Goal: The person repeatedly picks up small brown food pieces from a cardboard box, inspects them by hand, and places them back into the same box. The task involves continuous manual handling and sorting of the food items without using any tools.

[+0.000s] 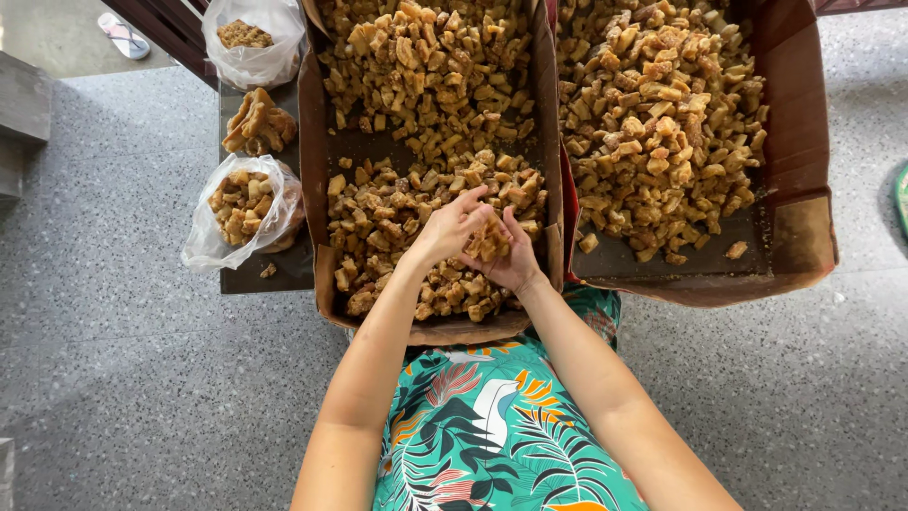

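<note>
Fingers of our left hand curl over a small heap of golden-brown fried pieces, while our right hand cups the same heap from below and from the right, its fingers bent up around it. Both hands are thus closed on that handful, pressed against each other, just above the near half of the left cardboard tray.

From the head camera we look straight down. That left tray sits directly ahead of our lap and is filled with the same chunky fried pieces, with a bare dark strip of its floor across the middle. Touching its right wall stands a second cardboard tray, wider, heaped with similar pieces mostly toward its far and left parts; its near right corner lies bare.

To the left of the trays, a dark bench carries a clear plastic bag partly filled with pieces, its mouth open. Beyond it lies a loose pile of larger flat pieces, and farther still another filled plastic bag.

Everything rests over a grey speckled floor. A sandal lies at the top left. Our green leaf-patterned garment fills the bottom middle between our forearms.
</note>
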